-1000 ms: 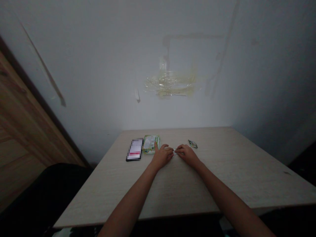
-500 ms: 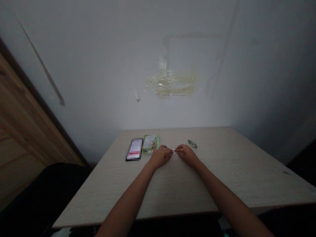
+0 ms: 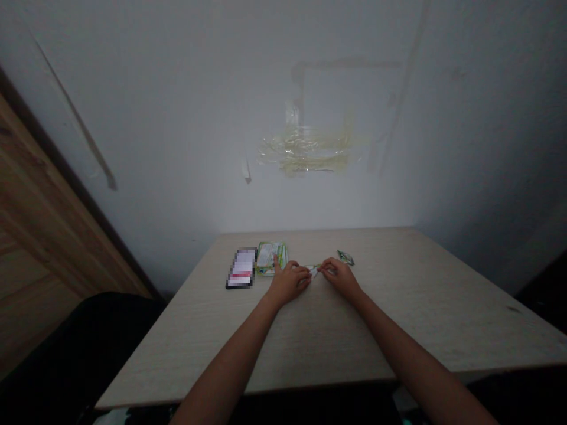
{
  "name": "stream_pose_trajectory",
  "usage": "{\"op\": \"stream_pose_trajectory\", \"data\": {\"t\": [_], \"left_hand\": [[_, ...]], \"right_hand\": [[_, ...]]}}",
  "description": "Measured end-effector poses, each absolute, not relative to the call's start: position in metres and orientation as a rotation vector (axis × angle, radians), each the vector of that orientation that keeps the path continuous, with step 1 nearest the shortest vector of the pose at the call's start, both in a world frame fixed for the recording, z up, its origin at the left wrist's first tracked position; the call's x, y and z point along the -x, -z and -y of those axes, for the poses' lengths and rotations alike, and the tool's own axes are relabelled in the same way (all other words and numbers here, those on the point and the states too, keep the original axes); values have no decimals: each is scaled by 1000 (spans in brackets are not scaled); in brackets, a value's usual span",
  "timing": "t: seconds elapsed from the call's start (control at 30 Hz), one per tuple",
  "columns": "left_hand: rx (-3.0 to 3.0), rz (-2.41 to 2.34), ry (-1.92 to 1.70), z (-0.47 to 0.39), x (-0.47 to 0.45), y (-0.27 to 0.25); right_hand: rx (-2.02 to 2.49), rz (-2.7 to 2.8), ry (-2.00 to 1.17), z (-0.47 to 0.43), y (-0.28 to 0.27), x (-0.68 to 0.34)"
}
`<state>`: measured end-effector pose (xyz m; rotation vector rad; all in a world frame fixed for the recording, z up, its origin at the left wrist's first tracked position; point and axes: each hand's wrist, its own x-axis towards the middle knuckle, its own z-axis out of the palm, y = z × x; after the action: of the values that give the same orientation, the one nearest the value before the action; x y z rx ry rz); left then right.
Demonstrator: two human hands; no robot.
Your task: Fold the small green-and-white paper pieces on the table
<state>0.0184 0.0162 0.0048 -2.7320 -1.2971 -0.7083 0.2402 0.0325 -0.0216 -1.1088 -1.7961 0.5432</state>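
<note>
Between my hands, near the middle of the table, is a small, thin white-and-green packet (image 3: 314,271), mostly covered by fingers. My left hand (image 3: 289,283) holds its left end down against the tabletop, with the fingers closed and the thumb sticking up. At the packet's right end, my right hand (image 3: 340,276) pinches the edge between thumb and fingertips. Just beyond my left hand lies a larger green-and-white plastic pack (image 3: 270,255). A small dark green sachet (image 3: 345,257) rests behind my right hand.
A phone (image 3: 241,268) with a lit, blurred-out screen lies left of the larger pack. The pale wooden table (image 3: 425,295) meets a wall (image 3: 177,118) bearing old clear tape (image 3: 305,150). Something black (image 3: 88,348) stands at the table's left side.
My right hand has shifted slightly, its fingers now in a tighter, raised pinch, and more of the white-and-green packet shows between the hands. My left hand has barely moved.
</note>
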Motion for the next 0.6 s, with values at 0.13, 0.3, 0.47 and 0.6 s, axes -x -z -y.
{"op": "stream_pose_trajectory", "data": {"t": [0.13, 0.3, 0.47, 0.6], "left_hand": [[2729, 1311, 693, -16, -18, -5], [2728, 1309, 697, -16, -17, -4], [2749, 1318, 712, -18, -16, -2], [2758, 1345, 740, -19, -15, 0]], "right_hand": [[1115, 1864, -517, -26, 19, -236], [1140, 1973, -388, -21, 15, -235], [1172, 2019, -289, -23, 17, -234], [1183, 2033, -265, -24, 18, -233]]}}
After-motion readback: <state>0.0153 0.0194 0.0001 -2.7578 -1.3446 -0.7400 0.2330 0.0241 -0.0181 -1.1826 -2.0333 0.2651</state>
